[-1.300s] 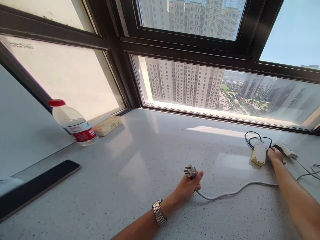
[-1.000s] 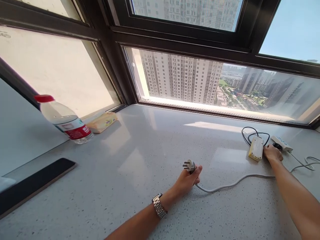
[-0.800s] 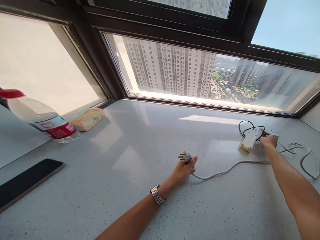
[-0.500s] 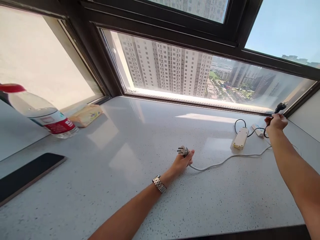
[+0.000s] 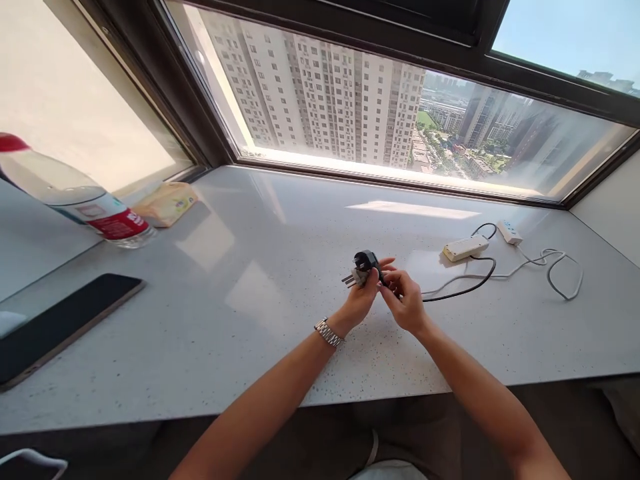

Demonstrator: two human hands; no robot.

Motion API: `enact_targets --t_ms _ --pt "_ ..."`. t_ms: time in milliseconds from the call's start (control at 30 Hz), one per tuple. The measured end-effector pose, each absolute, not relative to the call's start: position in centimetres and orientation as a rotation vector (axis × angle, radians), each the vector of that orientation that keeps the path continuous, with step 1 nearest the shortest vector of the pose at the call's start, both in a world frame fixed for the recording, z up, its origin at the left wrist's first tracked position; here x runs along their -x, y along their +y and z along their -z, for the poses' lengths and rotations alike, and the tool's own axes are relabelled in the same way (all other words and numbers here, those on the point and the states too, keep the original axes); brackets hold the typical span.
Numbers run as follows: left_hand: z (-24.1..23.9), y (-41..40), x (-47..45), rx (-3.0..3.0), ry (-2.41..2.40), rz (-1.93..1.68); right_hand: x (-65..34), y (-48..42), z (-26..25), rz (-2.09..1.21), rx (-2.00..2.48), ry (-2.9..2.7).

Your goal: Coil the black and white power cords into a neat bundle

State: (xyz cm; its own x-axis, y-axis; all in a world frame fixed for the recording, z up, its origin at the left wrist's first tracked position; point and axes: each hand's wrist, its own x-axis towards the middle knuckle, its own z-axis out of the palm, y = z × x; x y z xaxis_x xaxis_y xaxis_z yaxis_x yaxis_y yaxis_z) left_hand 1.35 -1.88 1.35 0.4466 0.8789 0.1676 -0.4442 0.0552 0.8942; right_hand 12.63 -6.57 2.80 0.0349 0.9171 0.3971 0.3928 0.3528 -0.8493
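My left hand [image 5: 360, 301] is closed around a grey three-pin plug [image 5: 358, 277], its prongs pointing left. Right against it sits a black plug [image 5: 369, 259], held side by side with the grey one. The fingers of my right hand [image 5: 407, 304] pinch at the cord end of the black plug, touching my left hand. A black cord [image 5: 473, 291] curves from there to a white power strip [image 5: 465, 248] with a yellowed end. Behind it lies a second white power strip [image 5: 509, 233], whose white cord [image 5: 557, 257] loops to the right.
A red-capped bottle [image 5: 117, 220] leans at the left, beside a tissue pack [image 5: 167, 203]. Nearer lies a dark phone [image 5: 70, 323]. The speckled white countertop [image 5: 200, 373] ends at a front edge before my lap; a window borders its back.
My right hand has come from the far right to the middle, bringing the black plug beside the grey plug in my left hand. The yellowed power strip has turned, and the view has tilted down.
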Motion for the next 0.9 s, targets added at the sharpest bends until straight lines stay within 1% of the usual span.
enact_targets --t_ms 100,167,233,400,500,667,800,900 --pt "-1.5 -2.0 -1.4 -1.109 0.505 -1.062 -12.8 -6.3 -0.9 -0.435 1.307 -1.673" --pt "-2.0 -2.1 -1.5 -1.086 0.482 -1.103 -13.4 -6.2 -0.3 -0.260 1.377 -1.761" --pt "-2.8 -2.4 -1.7 -1.036 0.465 -1.162 -14.0 -6.1 0.1 -0.154 1.433 -1.803" --pt "-5.6 -2.8 -2.0 -0.933 0.467 -1.179 -15.2 -5.6 0.7 -0.183 1.509 -1.964" --pt "-7.9 -2.3 -1.1 -0.804 0.451 -1.174 -17.0 -5.7 0.3 -0.128 1.600 -2.051" --pt "-12.5 -0.2 3.0 -0.587 0.473 -1.323 -23.9 -7.4 0.1 0.000 1.913 -1.977" --pt "-15.5 0.5 6.7 -0.594 0.566 -1.426 -30.1 -9.8 1.3 0.056 1.971 -1.898" --pt "-16.7 0.5 9.2 -0.646 0.651 -1.572 -34.2 -11.5 1.9 0.065 2.067 -1.733"
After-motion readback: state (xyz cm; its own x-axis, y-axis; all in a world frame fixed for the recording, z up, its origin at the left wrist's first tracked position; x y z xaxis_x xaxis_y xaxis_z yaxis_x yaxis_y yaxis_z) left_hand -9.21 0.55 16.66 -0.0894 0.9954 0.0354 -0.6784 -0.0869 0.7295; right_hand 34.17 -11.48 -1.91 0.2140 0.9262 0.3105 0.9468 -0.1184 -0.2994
